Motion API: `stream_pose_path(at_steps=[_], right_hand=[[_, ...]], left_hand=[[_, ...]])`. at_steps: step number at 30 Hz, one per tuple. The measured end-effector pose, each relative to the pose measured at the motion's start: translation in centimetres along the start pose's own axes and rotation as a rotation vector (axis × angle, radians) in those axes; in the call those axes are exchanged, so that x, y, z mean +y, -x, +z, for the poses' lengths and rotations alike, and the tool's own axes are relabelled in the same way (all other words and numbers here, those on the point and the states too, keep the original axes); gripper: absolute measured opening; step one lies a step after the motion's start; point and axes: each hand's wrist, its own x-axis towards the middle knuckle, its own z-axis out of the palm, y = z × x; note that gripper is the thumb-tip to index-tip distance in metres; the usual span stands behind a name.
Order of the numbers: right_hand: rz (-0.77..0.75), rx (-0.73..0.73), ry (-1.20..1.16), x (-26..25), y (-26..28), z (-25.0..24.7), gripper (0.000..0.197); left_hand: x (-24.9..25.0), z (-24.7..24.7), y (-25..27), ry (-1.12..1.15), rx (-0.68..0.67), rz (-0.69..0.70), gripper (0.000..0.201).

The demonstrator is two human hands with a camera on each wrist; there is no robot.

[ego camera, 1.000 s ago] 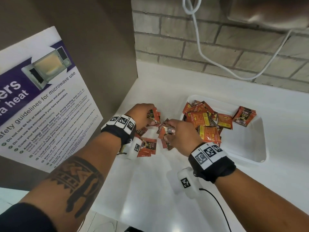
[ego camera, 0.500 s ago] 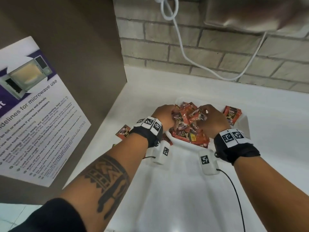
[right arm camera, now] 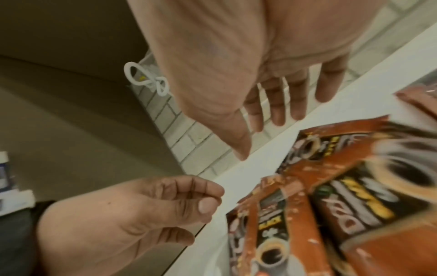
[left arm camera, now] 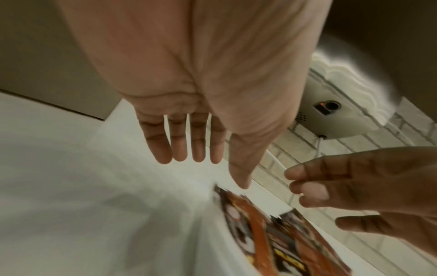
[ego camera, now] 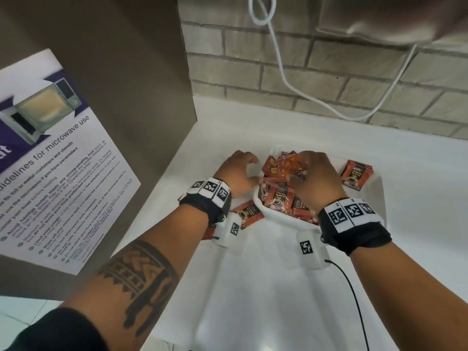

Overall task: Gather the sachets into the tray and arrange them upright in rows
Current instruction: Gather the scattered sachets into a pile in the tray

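Note:
A white tray [ego camera: 258,204] on the white counter holds a loose heap of red-orange coffee sachets [ego camera: 278,198], lying flat and tilted. A small stack of sachets [ego camera: 357,174] stands at its right end. One sachet [ego camera: 249,214] lies on the counter just left of the tray, and another [ego camera: 207,231] shows partly under my left wrist. My left hand [ego camera: 243,171] hovers beside the tray's left end, fingers loose and holding nothing [left arm camera: 187,147]. My right hand [ego camera: 314,176] is spread over the heap, with its fingers [right arm camera: 281,104] straight and nothing in them.
A brown side panel with a microwave safety poster [ego camera: 50,160] closes off the left. Behind the counter [ego camera: 253,287] rises a brick wall with a white cable [ego camera: 286,79] hanging from a wall unit [ego camera: 379,19].
Both hands gathered sachets from the counter left of the tray, carried them over it and let go. The left hand has since drawn back to the left.

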Motion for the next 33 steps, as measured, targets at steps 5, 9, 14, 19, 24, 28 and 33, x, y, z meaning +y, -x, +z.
stream_pose_path(at_steps=[5,9,14,19,24,28,33], right_hand=[[-0.442,-0.174,0.116,-3.6,0.2,2.3,0.026],[-0.592,-0.376,0.514,-6.3,0.2,4.9,0.043],[-0.612,-0.523,0.787,-8.4,0.7,7.1,0.046],[-0.584,-0.53,0.831,-9.1,0.6,8.9,0.051],[-0.568,-0.528,0.823,-9.6,-0.1,9.0,0.038],[-0.6,-0.393,0.732,-10.0,-0.9,8.5,0.016],[-0.463,-0.395,0.266,-11.4,-1.4,7.3,0.014]], left_hand=[[-5.9,-2.8,1.4,-0.227,-0.072,-0.173,0.047],[-9.1,-4.5,3.3,-0.356,-0.239,-0.316,0.086],[-10.2,-4.5,5.7,-0.435,-0.418,-0.332,0.137],[-10.6,-3.0,6.1,-0.437,-0.359,-0.33,0.14],[-11.0,-3.3,5.7,-0.357,-0.33,-0.334,0.125],[-11.1,-3.6,5.7,-0.258,-0.295,-0.327,0.1],[-11.3,-3.7,5.5,-0.202,-0.232,-0.243,0.075]])
